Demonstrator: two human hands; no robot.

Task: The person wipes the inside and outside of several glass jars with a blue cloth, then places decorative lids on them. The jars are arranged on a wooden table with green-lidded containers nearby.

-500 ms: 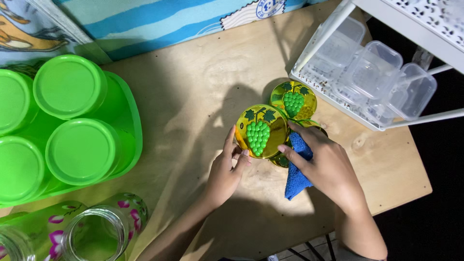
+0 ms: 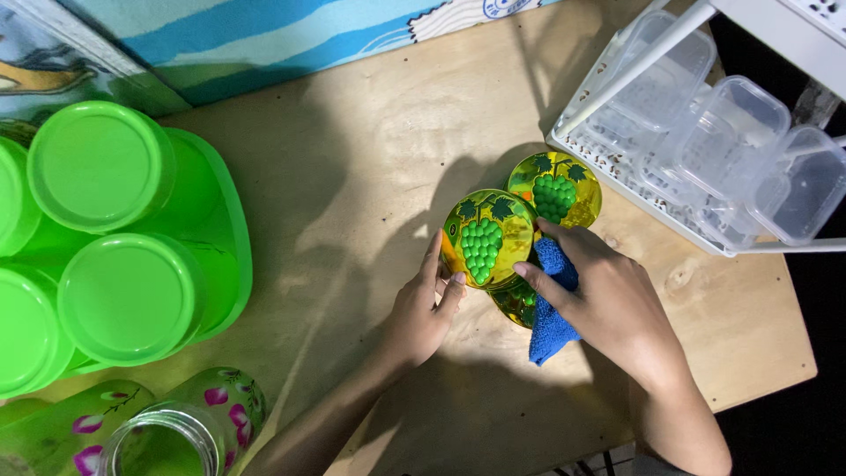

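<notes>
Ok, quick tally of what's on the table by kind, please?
Green-lidded jars on the green tray: 4
Yellow grape-pattern discs: 3, one under the held one, partly hidden
Blue cloth: 1
Flowered glass jars: 2
Clear plastic containers in the white rack: 3
Total: 13

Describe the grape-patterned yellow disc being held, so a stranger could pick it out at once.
On the wooden table, left of the white rack, lie round yellow discs with green grape designs. The held disc sits between the left hand and right hand, which grips a blue cloth; the other disc lies untouched.
</notes>
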